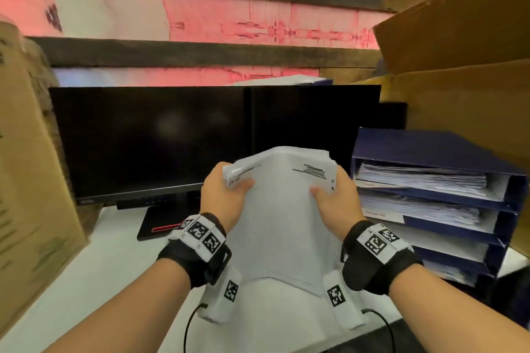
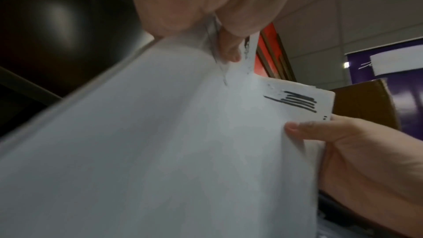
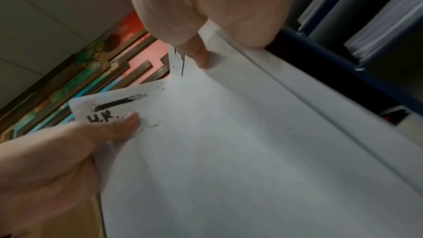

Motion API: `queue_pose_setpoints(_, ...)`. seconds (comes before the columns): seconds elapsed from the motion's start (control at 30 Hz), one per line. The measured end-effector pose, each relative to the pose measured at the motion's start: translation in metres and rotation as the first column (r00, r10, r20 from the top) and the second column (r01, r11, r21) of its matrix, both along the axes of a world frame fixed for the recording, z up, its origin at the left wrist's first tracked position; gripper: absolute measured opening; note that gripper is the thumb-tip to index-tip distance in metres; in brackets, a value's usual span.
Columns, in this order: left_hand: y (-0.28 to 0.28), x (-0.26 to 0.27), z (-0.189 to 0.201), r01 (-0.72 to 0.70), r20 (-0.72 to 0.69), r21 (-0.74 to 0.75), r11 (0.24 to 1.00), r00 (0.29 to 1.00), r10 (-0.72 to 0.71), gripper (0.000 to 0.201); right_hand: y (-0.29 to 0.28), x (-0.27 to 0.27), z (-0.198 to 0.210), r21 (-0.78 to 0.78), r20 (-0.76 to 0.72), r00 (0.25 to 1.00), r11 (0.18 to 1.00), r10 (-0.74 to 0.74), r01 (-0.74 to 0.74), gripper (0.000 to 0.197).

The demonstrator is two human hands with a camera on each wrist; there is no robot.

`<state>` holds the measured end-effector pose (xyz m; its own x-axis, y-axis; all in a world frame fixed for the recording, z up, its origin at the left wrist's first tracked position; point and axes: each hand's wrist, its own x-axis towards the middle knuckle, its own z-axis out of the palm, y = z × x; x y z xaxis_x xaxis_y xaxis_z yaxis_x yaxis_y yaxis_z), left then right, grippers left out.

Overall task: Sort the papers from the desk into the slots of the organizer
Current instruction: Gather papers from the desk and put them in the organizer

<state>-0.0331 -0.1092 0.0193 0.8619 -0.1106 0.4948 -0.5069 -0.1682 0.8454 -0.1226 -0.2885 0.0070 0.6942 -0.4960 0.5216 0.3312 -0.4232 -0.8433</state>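
Stack of papers (image 1: 282, 209) held up over the desk (image 1: 114, 261), just left of the blue organizer (image 1: 447, 149); gripped at its upper corners by left hand (image 1: 222, 195) and right hand (image 1: 335, 198), thumbs on top; dark monitor (image 1: 160, 137) behind

We see the dark flat monitor (image 1: 160, 140) behind the white paper stack (image 1: 282, 209), the blue tiered cardboard organizer (image 1: 510, 209) right of both.

Matt white paper sheets (image 1: 282, 209); glossy black monitor screen (image 1: 155, 140).
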Motion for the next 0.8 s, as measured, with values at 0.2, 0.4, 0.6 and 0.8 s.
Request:
queue_pose_setpoints(0.2, -0.004, -0.001, 0.02, -0.034, 0.085, -0.178, 0.983, 0.995, 0.05, 0.044, 0.005, 0.019, 0.018, -0.076, 0.187, 0.982, 0.996, -0.042, 0.057, 0.059)
queue_pose_setpoints(0.4, 0.005, 0.01, 0.014, -0.035, 0.238, 0.03, 0.999, 0.971, 0.027, 0.058, -0.006, 0.032, 0.025, -0.472, 0.123, 0.986, 0.867, -0.115, 0.16, 0.048)
queue_pose_setpoints(0.6, 0.015, 0.029, 0.011, 0.027, 0.041, -0.05, 0.998, 0.999, -0.025, 0.043, -0.021, 0.034, 0.021, -0.293, 0.106, 0.993, 0.952, -0.058, 0.087, 0.039)
queue_pose_setpoints(0.8, -0.002, 0.029, 0.01, -0.048, 0.027, -0.139, 0.989, 0.998, 0.052, 0.017, -0.006, 0.042, 0.018, -0.173, 0.156, 0.985, 0.98, -0.067, 0.094, 0.027)
